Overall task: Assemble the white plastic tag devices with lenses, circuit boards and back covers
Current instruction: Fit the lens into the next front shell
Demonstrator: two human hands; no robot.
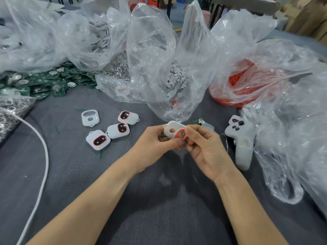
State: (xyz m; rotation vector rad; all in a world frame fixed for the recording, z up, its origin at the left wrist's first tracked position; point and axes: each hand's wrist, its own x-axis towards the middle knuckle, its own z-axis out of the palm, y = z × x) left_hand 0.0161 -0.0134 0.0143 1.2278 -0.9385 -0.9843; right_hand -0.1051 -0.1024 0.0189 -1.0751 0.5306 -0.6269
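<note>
Two hands meet near the middle of the grey cloth-covered counter [159, 200], both clamped on one white tag housing [172, 129]. The left hand [159, 140] pinches the housing's near left edge with curled fingers, and the right hand [207, 147] pinches its right end, where an orange-red ring [181, 134] sits at the larger opening. The housing is held off the counter and tilted, with its small round hole facing up. To the left, three tag devices [118, 130] with orange-rimmed dark windows lie close together, and an empty white housing [89, 117] lies just to their far left. A single small green circuit board [198, 121] rests just beyond the right hand. A white handheld controller [242, 138] lies on the counter to the right. At the far left is a heap of green circuit boards [35, 82], some carrying coin cells. Clear plastic bags crowd the far side: one holds white round discs [177, 76], another on the right holds orange-red parts [237, 89], and one further back holds flat white pieces [100, 36]. A white cable [42, 156] curves across the near left.
</note>
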